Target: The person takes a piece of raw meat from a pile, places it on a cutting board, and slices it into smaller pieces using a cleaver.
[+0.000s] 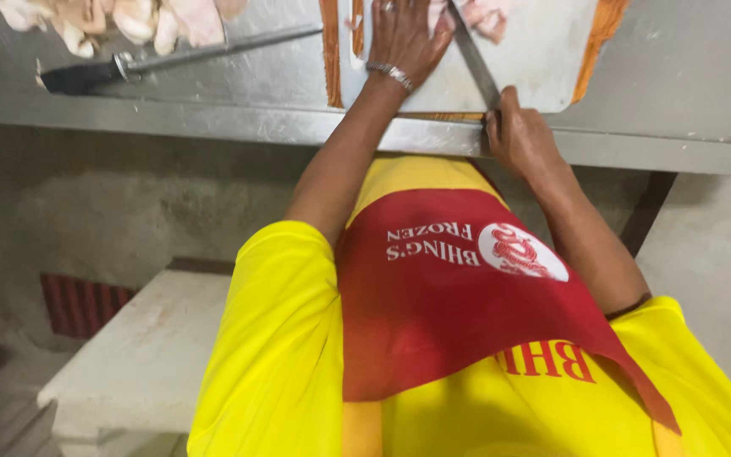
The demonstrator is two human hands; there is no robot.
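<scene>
Right hand (519, 131) grips a knife (474, 55) at the cutting board (543, 59) edge; left hand (403, 38) lies open on pale meat (488, 17).

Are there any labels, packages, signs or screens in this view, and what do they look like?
Apron print: pale lettering on the red apron at the person's chest, upside down in view.
Round emblem: white oval with a red curled figure, beside that lettering.
Shirt print: red letters on the yellow shirt, partly covered by the apron's edge.
No packages, signs or screens show.
</scene>
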